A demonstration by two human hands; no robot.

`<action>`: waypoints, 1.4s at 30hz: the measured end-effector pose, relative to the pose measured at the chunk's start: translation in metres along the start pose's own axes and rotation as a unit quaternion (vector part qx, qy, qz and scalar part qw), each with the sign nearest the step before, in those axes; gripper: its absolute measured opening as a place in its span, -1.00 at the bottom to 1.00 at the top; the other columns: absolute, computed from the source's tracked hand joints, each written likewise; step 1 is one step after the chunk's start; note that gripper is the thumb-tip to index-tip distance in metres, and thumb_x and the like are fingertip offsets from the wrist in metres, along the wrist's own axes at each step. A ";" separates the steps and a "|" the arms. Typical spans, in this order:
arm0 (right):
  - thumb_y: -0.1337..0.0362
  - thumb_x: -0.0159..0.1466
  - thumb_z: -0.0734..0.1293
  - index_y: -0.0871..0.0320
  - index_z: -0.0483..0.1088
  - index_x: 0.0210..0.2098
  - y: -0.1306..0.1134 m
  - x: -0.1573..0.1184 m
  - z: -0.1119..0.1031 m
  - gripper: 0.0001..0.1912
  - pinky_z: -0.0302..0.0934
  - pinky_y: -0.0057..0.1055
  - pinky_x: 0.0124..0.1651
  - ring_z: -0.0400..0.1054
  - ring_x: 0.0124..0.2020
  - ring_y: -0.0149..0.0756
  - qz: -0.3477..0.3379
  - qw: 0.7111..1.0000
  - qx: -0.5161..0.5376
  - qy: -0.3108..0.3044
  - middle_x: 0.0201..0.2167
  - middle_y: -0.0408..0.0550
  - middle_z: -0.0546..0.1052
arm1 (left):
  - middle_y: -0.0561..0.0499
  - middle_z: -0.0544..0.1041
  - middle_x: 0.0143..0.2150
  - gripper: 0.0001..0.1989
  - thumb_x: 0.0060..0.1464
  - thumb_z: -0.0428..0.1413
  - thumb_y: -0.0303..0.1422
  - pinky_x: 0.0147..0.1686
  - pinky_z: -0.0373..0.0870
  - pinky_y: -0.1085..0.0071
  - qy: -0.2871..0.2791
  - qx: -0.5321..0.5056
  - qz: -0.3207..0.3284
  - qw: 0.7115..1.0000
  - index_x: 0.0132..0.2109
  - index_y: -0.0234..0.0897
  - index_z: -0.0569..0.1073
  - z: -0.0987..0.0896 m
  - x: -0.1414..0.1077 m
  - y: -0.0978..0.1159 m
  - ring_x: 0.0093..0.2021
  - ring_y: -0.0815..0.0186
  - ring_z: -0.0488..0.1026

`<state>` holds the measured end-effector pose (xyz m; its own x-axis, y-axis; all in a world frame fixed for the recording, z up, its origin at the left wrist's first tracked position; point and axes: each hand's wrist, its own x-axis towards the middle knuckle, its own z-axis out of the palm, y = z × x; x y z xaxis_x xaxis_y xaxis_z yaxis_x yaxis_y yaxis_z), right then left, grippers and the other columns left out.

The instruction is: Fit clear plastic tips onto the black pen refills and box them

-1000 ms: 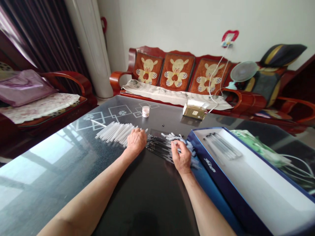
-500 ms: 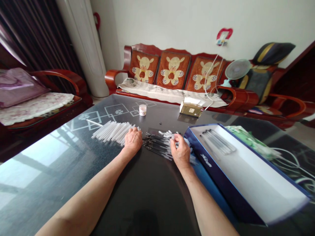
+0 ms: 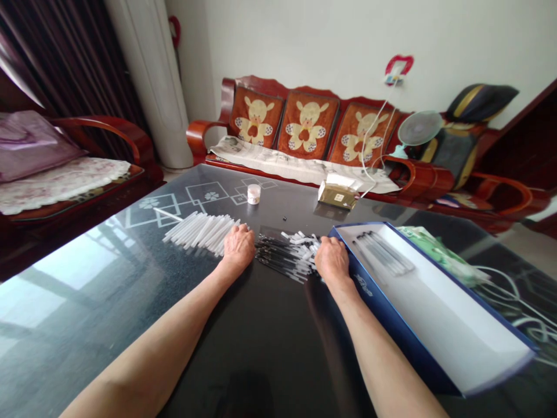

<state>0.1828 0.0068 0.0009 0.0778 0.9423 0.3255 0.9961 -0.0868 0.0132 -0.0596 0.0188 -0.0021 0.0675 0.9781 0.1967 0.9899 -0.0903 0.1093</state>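
Note:
My left hand (image 3: 239,248) is curled at the right end of a pile of white translucent pen barrels (image 3: 198,232). Its fingertips point away from me, so whatever they hold is hidden. Just to its right lie many black pen refills (image 3: 278,249), side by side, with small white caps (image 3: 300,238) at their far right. My right hand (image 3: 332,257) is bent down between these caps and the blue box's near wall, knuckles up; its closed fingertips are out of sight. Inside the blue box (image 3: 452,313), several assembled pens (image 3: 387,251) lie together at the far end.
A small round tub (image 3: 253,194) and a tissue box (image 3: 338,194) stand farther back on the dark glossy table (image 3: 270,342). Green plastic packaging (image 3: 444,249) and white cables (image 3: 517,290) lie beyond the blue box. A wooden sofa (image 3: 200,136) stands behind the table.
My right hand has moved right and down, from a raised pinch over the white caps to the spot beside the blue box. My left hand stays almost in place.

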 end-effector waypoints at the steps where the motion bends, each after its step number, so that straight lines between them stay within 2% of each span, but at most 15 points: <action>1: 0.46 0.24 0.17 0.29 0.43 -0.19 0.000 -0.003 0.001 -0.77 0.10 -0.32 -0.14 0.34 -0.19 -0.15 0.000 1.000 0.003 0.003 -0.23 0.17 0.50 | -0.17 0.42 -0.13 -0.70 0.22 -0.13 -0.45 -0.21 0.38 0.30 0.007 -0.004 0.005 1.000 -0.21 -0.27 0.51 0.000 -0.001 0.001 -0.04 0.10 0.34; 7: 0.42 0.28 0.17 0.23 0.42 -0.24 0.003 -0.016 0.016 -0.80 0.11 -0.30 -0.14 0.32 -0.18 -0.14 -0.015 0.997 0.047 0.058 -0.22 0.14 0.49 | -0.13 0.41 -0.18 -0.68 0.26 -0.15 -0.36 -0.29 0.35 0.35 0.043 -0.019 0.035 0.998 -0.18 -0.24 0.51 -0.003 -0.005 0.015 -0.09 0.13 0.34; 12: 0.43 0.27 0.16 0.29 0.38 -0.07 0.010 -0.024 0.024 -0.72 0.13 -0.30 -0.01 0.30 -0.07 -0.14 -0.051 0.982 0.132 0.125 -0.11 0.16 0.49 | -0.10 0.42 -0.21 -0.69 0.26 -0.13 -0.35 -0.32 0.31 0.38 0.052 -0.035 0.076 0.995 -0.14 -0.21 0.51 -0.006 0.001 0.025 -0.13 0.18 0.36; 17: 0.32 0.32 0.16 0.23 0.37 -0.07 0.018 -0.037 0.030 -0.75 0.14 -0.25 0.05 0.28 -0.02 -0.13 -0.099 0.973 0.141 0.152 -0.07 0.12 0.48 | -0.08 0.45 -0.20 -0.69 0.27 -0.12 -0.33 -0.32 0.30 0.37 0.123 -0.066 0.081 0.987 -0.10 -0.16 0.52 0.012 -0.002 0.029 -0.15 0.18 0.37; 22: 0.34 0.31 0.17 0.25 0.38 -0.10 0.019 -0.032 0.036 -0.77 0.16 -0.24 0.06 0.28 -0.05 -0.14 -0.108 0.974 0.129 0.152 -0.11 0.13 0.48 | -0.07 0.49 -0.13 -0.69 0.28 -0.11 -0.31 -0.15 0.34 0.31 0.147 -0.092 0.144 0.974 -0.09 -0.17 0.53 0.028 -0.002 0.028 -0.15 0.20 0.38; 26: 0.35 0.31 0.16 0.23 0.39 -0.12 0.018 -0.024 0.038 -0.77 0.18 -0.24 0.04 0.29 -0.07 -0.14 -0.115 0.972 0.130 0.159 -0.13 0.12 0.49 | -0.07 0.43 0.10 -0.67 0.28 -0.09 -0.24 0.05 0.29 0.26 0.122 -0.117 0.240 0.956 0.05 -0.21 0.44 0.028 0.004 0.030 0.07 0.19 0.34; 29: 0.35 0.31 0.16 0.24 0.39 -0.11 0.019 -0.023 0.039 -0.76 0.19 -0.25 0.04 0.30 -0.08 -0.16 -0.115 0.971 0.134 0.164 -0.13 0.12 0.49 | -0.09 0.36 0.20 -0.62 0.28 -0.09 -0.19 0.10 0.25 0.21 0.085 -0.107 0.277 0.951 0.12 -0.25 0.37 0.030 0.004 0.035 0.19 0.15 0.26; 34: 0.36 0.31 0.15 0.23 0.40 -0.11 0.021 -0.023 0.040 -0.75 0.19 -0.27 0.05 0.31 -0.06 -0.16 -0.123 0.968 0.140 0.168 -0.12 0.11 0.50 | -0.14 0.38 0.17 -0.58 0.28 -0.10 -0.18 0.12 0.22 0.15 0.050 -0.092 0.284 0.953 0.17 -0.28 0.32 0.034 0.000 0.039 0.17 0.14 0.28; 42: 0.36 0.31 0.13 0.21 0.42 -0.11 0.022 -0.010 0.044 -0.72 0.20 -0.26 0.04 0.32 -0.08 -0.16 -0.112 0.969 0.154 0.157 -0.16 0.10 0.51 | -0.13 0.40 0.12 -0.60 0.29 -0.11 -0.19 0.14 0.19 0.19 0.040 -0.099 0.253 0.961 0.16 -0.26 0.33 0.032 -0.001 0.040 0.12 0.17 0.31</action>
<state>0.2058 0.0094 -0.0433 -0.1099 0.7775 0.6192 0.9554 0.2544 -0.1499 -0.0159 0.0200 -0.0288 0.5175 0.7825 0.3463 0.7887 -0.5932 0.1615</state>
